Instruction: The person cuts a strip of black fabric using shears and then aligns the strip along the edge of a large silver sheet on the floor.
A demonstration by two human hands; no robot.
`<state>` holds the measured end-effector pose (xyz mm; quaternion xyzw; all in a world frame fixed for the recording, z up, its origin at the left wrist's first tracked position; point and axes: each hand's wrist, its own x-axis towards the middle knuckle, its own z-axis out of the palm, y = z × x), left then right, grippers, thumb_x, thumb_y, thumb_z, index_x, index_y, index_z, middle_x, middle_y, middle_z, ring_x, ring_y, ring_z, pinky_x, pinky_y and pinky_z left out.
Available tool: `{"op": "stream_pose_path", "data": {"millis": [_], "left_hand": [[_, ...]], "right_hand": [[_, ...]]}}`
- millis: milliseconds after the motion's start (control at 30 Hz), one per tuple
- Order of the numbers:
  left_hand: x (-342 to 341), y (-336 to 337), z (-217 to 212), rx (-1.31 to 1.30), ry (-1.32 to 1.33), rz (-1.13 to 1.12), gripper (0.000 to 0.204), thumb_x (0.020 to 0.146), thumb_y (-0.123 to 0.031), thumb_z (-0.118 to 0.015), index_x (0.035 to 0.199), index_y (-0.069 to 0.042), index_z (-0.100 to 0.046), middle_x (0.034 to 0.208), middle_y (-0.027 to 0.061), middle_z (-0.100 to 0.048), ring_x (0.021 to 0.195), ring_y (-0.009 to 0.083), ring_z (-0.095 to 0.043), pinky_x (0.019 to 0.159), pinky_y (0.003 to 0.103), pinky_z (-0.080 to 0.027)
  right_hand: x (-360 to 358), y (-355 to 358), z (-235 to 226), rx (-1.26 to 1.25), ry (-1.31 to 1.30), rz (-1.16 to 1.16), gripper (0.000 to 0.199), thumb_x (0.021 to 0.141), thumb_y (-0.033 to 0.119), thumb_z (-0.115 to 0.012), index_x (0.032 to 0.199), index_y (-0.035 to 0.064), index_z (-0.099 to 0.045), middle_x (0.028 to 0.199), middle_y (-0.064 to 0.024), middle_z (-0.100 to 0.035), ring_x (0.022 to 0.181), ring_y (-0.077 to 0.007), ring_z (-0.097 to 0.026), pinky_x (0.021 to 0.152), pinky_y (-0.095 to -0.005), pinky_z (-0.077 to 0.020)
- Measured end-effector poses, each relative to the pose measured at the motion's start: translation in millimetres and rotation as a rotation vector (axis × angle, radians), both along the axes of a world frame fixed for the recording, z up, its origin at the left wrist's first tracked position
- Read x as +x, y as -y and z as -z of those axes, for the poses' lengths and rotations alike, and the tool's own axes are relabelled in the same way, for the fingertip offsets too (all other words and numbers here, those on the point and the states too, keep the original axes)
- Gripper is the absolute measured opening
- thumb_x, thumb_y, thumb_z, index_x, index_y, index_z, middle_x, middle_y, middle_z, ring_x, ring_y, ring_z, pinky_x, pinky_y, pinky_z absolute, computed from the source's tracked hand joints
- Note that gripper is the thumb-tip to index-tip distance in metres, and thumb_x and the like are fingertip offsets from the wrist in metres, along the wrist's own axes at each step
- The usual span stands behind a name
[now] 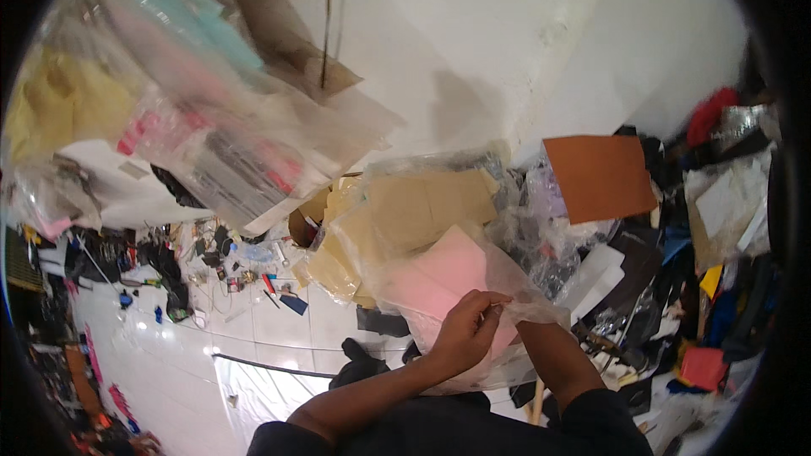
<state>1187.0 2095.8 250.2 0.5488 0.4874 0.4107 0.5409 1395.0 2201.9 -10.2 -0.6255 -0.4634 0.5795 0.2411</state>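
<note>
A clear plastic bag (pixel 541 371) lies in front of my body with pink sheets (pixel 443 270) showing in it. My left hand (pixel 469 329) is closed, its thumb and fingers pinching the plastic near the bag's opening. From the right, my right forearm (pixel 557 359) reaches to the same bag; its hand is behind or inside the cloudy plastic beside my left fingertips, so its fingers are hidden. Just beyond the pink sheets lie tan sheets (pixel 431 207), partly under clear plastic.
An orange-brown sheet (pixel 600 179) rests on the pile at right. Large plastic bags with coloured sheets (pixel 194 25) hang at upper left against a white wall (pixel 422 17). Small tools and scraps (pixel 291 302) litter the tiled floor (pixel 169 371) on the left. Crumpled clear plastic (pixel 541 241) is heaped nearby.
</note>
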Motion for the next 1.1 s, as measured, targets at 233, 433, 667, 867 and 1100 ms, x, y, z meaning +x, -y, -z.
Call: {"op": "stream_pose_path", "data": {"millis": [233, 433, 667, 867, 1100], "left_hand": [[29, -42, -40, 0.318, 0.033, -0.204, 0.019, 0.092, -0.004, -0.055, 0.110, -0.002, -0.061, 0.084, 0.0103, -0.049, 0.073, 0.0209, -0.052, 0.065, 0.030, -0.044], [79, -97, -22, 0.382, -0.010, -0.266, 0.026, 0.091, -0.013, -0.058, 0.116, -0.003, -0.059, 0.094, 0.0154, -0.052, 0.080, 0.0262, -0.055, 0.072, 0.035, -0.047], [50, -54, 102, 0.157, -0.179, 0.240, 0.048, 0.090, -0.032, -0.063, 0.127, -0.003, -0.054, 0.124, 0.0213, -0.053, 0.113, 0.0342, -0.053, 0.096, 0.041, -0.044], [-191, 132, 222, -0.457, -0.488, 0.015, 0.039, 0.087, -0.030, -0.065, 0.117, -0.004, -0.063, 0.114, 0.0180, -0.064, 0.101, 0.0283, -0.064, 0.088, 0.039, -0.050], [-435, 511, 252, -1.258, -0.666, -1.248, 0.036, 0.081, -0.026, -0.062, 0.100, 0.004, -0.065, 0.101, 0.0224, -0.068, 0.095, 0.0346, -0.066, 0.085, 0.040, -0.051]], "right_hand": [[46, -40, -28, -0.027, -0.123, 0.057, 0.034, 0.088, 0.024, -0.056, 0.112, 0.0004, -0.060, 0.102, -0.0172, -0.066, 0.091, -0.0273, -0.064, 0.076, -0.0390, -0.0504], [68, -74, -36, -0.044, -0.394, 0.155, 0.033, 0.087, 0.024, -0.056, 0.110, 0.0004, -0.061, 0.101, -0.0180, -0.066, 0.090, -0.0277, -0.064, 0.076, -0.0389, -0.0508], [116, -60, -8, 0.162, 0.011, 0.141, 0.030, 0.087, 0.022, -0.055, 0.107, 0.0002, -0.061, 0.100, -0.0199, -0.065, 0.091, -0.0312, -0.064, 0.078, -0.0408, -0.0504], [137, -16, 12, 0.304, 1.003, -0.133, 0.027, 0.086, 0.019, -0.053, 0.102, -0.0017, -0.061, 0.103, -0.0263, -0.063, 0.099, -0.0454, -0.059, 0.084, -0.0484, -0.0470], [173, 38, -4, 0.436, 0.958, 0.572, 0.045, 0.092, 0.034, -0.062, 0.111, -0.0068, -0.059, 0.112, -0.0229, -0.062, 0.102, -0.0347, -0.059, 0.091, -0.0419, -0.0456]]}}
